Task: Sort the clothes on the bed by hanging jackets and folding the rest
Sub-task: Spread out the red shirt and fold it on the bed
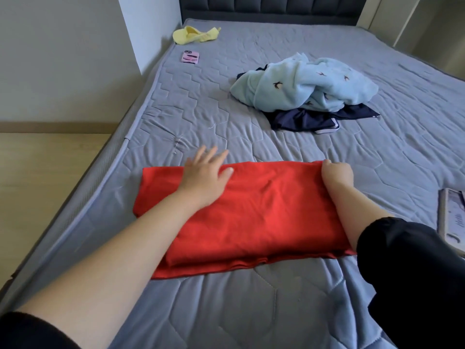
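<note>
A red garment (261, 212) lies folded into a wide rectangle on the near part of the grey mattress (226, 117). My left hand (206, 172) rests flat on its far left part, fingers straight and spread. My right hand (336, 172) grips the garment's far right corner with curled fingers. Farther back lies a crumpled light blue garment with small dark bird prints (307, 84), heaped over a dark navy garment (314, 119). A small yellow garment (193, 35) sits near the headboard at the far left.
A phone in a pink case (190, 57) lies near the bed's left edge. A flat framed object (453, 217) sits at the right edge. The dark headboard (271, 6) closes the far end. Wooden floor (37, 177) runs along the left.
</note>
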The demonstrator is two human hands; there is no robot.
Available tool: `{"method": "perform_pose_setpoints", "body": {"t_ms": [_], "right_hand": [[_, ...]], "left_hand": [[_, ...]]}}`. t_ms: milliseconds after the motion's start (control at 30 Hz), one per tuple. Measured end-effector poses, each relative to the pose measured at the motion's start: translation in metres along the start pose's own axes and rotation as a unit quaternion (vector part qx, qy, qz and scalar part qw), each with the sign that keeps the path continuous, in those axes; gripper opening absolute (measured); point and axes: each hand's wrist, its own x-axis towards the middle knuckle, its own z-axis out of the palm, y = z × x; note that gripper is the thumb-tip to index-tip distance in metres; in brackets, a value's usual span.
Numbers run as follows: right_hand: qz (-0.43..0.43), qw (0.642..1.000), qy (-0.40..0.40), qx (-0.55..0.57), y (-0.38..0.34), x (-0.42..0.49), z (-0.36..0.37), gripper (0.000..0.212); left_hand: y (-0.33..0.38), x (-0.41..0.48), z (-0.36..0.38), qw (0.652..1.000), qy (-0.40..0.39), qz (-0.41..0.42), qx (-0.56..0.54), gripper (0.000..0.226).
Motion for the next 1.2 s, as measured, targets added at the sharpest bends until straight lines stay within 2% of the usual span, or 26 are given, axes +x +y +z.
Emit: {"method": "perform_pose_setpoints", "body": {"t_ms": [67,133,233,333,433,533,600,733,867,967,1000,1100,1200], "right_hand": [[0.009,0.999,-0.012,0.032,0.003,0.007,-0.006,0.027],[0.037,0.996,-0.026,0.08,0.005,0.016,-0.019,0.028],[0.095,0.98,-0.029,0.173,0.017,0.025,-0.035,0.023],[0.134,0.959,-0.06,0.241,0.028,0.028,-0.038,0.034],[0.14,0.949,-0.182,0.217,0.026,0.022,-0.044,0.049],[0.124,0.916,-0.363,0.115,0.028,0.015,-0.055,0.065],[0.093,0.898,-0.428,0.044,0.031,0.012,-0.059,0.067],[0.127,0.905,-0.396,0.09,0.035,0.011,-0.053,0.049],[0.145,0.871,-0.452,0.127,0.04,0.006,-0.059,0.069],[0.128,0.846,-0.495,0.15,0.042,0.005,-0.066,0.079],[0.116,0.845,-0.5,0.149,0.04,0.004,-0.066,0.076],[0.087,0.856,-0.48,0.173,0.021,-0.006,-0.063,0.039],[0.045,0.867,-0.457,0.192,-0.009,-0.02,-0.061,0.03]], "left_hand": [[0.021,-0.004,0.021,0.995,-0.093,0.007,0.035,0.062],[0.03,-0.014,0.042,0.986,-0.138,0.008,0.097,0.066],[0.03,-0.02,0.058,0.984,-0.109,0.0,0.143,0.068],[0.027,-0.016,0.06,0.986,-0.109,0.0,0.127,0.069],[0.023,-0.016,0.061,0.987,-0.11,0.002,0.121,0.07],[0.023,-0.017,0.062,0.988,-0.1,0.005,0.121,0.073],[0.023,-0.016,0.063,0.988,-0.099,0.003,0.121,0.075],[0.027,-0.017,0.062,0.986,-0.1,-0.006,0.134,0.069],[0.039,-0.021,0.056,0.992,-0.061,0.03,0.111,0.075],[0.056,-0.031,0.062,0.99,-0.104,0.063,0.07,0.084],[0.061,-0.034,0.066,0.987,-0.129,0.061,0.071,0.085],[0.066,-0.035,0.076,0.981,-0.156,0.052,0.103,0.085],[0.069,-0.032,0.075,0.979,-0.163,0.045,0.114,0.074]]}}
